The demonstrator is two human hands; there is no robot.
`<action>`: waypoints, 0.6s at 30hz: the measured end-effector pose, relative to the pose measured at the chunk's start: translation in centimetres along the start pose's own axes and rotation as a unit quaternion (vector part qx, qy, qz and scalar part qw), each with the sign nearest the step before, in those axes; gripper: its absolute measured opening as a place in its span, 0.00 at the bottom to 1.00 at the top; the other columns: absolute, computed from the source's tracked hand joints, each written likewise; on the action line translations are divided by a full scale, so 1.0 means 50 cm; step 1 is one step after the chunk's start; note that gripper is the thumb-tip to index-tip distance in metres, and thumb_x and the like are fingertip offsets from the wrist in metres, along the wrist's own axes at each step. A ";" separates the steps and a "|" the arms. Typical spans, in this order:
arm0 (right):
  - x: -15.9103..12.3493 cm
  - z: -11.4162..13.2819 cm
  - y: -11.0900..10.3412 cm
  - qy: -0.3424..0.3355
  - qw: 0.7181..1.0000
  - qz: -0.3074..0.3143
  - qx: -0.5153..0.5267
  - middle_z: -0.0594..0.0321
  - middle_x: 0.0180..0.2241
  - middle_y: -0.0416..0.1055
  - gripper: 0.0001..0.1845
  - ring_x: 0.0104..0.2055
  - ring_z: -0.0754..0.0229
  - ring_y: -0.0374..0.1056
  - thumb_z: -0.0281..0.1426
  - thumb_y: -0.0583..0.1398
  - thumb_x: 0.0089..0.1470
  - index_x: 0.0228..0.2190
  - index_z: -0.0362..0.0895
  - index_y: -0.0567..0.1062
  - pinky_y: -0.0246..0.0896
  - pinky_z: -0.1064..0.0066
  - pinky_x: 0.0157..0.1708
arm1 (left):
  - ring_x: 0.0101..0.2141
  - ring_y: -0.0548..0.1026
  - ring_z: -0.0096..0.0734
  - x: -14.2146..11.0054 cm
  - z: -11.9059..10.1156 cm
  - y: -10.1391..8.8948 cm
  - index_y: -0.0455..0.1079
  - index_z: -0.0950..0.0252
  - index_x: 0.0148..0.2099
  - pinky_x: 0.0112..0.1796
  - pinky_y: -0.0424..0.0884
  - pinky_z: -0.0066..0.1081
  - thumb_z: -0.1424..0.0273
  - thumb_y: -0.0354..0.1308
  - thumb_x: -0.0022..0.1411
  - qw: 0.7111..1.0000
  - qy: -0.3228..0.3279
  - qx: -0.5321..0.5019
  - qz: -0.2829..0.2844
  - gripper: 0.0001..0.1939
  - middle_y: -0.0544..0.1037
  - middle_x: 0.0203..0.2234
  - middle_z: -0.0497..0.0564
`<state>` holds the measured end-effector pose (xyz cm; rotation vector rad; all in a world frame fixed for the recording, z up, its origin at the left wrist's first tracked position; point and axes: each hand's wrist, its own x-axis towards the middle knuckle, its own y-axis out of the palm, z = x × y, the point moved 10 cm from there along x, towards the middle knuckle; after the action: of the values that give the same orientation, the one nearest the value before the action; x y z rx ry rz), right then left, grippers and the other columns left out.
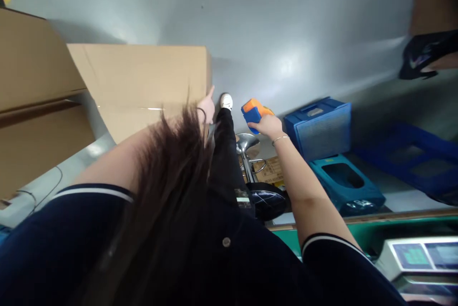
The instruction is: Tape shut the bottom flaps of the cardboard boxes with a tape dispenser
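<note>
My left hand [207,106] is at the right edge of a large cardboard box [150,74], seeming to touch it. Its visible fingers are stretched out, and loose hair partly covers the wrist and forearm. In my right hand [270,126] is an orange and blue hand-held tool [252,111], held out over the floor with the fingers wrapped round it. Blur and the grip hide its exact kind. My white shoe [226,101] shows on the floor between the two hands.
More cardboard boxes [36,53] stand at left. Right of my legs are a chrome-based stool [247,146], a blue crate [322,127] and a teal bin [352,191]. A device with displays [422,256] sits on the green bench. Another person's hand [443,61] shows far right.
</note>
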<state>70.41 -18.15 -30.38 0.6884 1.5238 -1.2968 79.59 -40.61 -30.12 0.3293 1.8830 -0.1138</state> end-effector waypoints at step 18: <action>-0.251 0.235 -0.131 -0.262 0.943 0.009 0.203 0.61 0.20 0.67 0.26 0.25 0.57 0.63 0.54 0.65 0.42 0.20 0.44 0.68 0.57 0.67 0.28 | 0.20 0.64 0.20 -0.208 -0.135 -0.056 0.66 0.65 0.26 0.27 0.63 0.26 0.73 0.61 0.62 0.971 0.102 -0.218 0.005 0.11 0.68 0.18 0.44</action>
<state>72.81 -28.93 -15.68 0.5461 0.8251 -1.6422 75.74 -43.44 -18.33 0.0474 2.0461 0.3512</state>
